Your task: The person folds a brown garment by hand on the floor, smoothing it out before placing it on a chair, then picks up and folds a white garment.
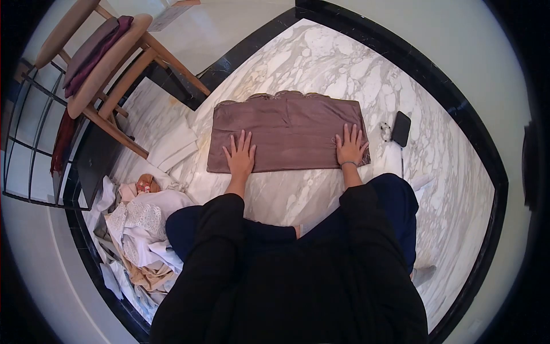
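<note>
A brown, slightly shiny cloth (289, 135) lies folded into a wide rectangle on the marble floor, its far edge scalloped and a few creases near its middle. My left hand (240, 153) rests flat on the cloth's near left part, fingers spread. On the right part, close to the side edge, my right hand (351, 148) also lies flat with its fingers apart and a thin band at the wrist. Neither hand grips anything.
Right of the cloth lie a black phone-like object (401, 129) and a small item (386, 131). A pile of light clothes (143, 223) is at left. A wooden chair (109, 63) holding folded purple cloth (97, 54) stands upper left, beside a black wire rack (34, 150).
</note>
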The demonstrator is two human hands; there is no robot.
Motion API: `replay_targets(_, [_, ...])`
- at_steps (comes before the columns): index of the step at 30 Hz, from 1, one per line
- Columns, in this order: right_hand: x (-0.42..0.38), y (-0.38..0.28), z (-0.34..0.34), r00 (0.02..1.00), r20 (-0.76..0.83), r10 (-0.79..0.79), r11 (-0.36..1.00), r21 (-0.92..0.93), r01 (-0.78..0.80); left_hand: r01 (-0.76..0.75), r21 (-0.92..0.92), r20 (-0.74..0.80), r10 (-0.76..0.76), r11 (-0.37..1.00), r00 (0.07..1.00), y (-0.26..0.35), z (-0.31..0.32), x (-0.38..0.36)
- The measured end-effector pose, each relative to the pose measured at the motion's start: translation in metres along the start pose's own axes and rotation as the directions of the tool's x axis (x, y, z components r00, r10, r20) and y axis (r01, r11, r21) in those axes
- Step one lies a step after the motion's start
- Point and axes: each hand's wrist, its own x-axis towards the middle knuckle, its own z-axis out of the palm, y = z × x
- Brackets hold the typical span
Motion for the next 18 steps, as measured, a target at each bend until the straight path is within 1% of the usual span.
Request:
replay_targets(4, [-0.002,0.005,0.003,0.993,-0.027,0.118,0.993,-0.029,-0.119,0.057,0.024,0.059,-0.059,0.998,0.997,-0.001,0.003,0.000])
replay_targets(7, [-0.006,0.006,-0.003,0.990,0.008,0.140,0.990,-0.031,-0.140,0.088,0.001,0.199,-0.087,0.996,0.976,-0.002,-0.001,0.001])
replay_targets(10, [-0.008,0.011,0.000,0.989,0.021,0.147,0.989,-0.018,-0.147,0.173,-0.013,0.423,-0.151,0.985,0.893,0.007,-0.021,-0.002])
replay_targets(11, [-0.009,0.007,-0.002,0.980,0.044,0.195,0.980,-0.041,-0.193,0.212,-0.020,0.507,-0.172,0.977,0.845,0.012,-0.033,-0.002])
replay_targets(13, [-0.008,-0.004,-0.008,0.954,0.082,0.287,0.956,-0.090,-0.279,0.185,0.108,0.561,-0.214,0.977,0.800,0.025,-0.057,-0.001])
replay_targets(14, [-0.010,-0.013,-0.014,0.973,0.069,0.221,0.975,-0.032,-0.219,0.167,0.171,0.587,-0.236,0.971,0.774,0.030,-0.065,0.000])
replay_targets(16, [-0.019,-0.038,-0.022,0.995,0.034,0.090,0.993,0.076,-0.093,0.173,0.144,0.564,-0.225,0.974,0.795,0.038,-0.071,0.004])
replay_targets(17, [-0.026,-0.053,-0.021,0.990,-0.109,-0.089,0.983,0.153,0.105,0.176,0.128,0.552,-0.218,0.976,0.805,0.042,-0.071,0.005])
replay_targets(18, [-0.030,-0.073,-0.031,0.973,-0.078,-0.215,0.939,0.256,0.228,0.122,0.010,0.475,-0.112,0.993,0.873,0.045,-0.064,0.004])
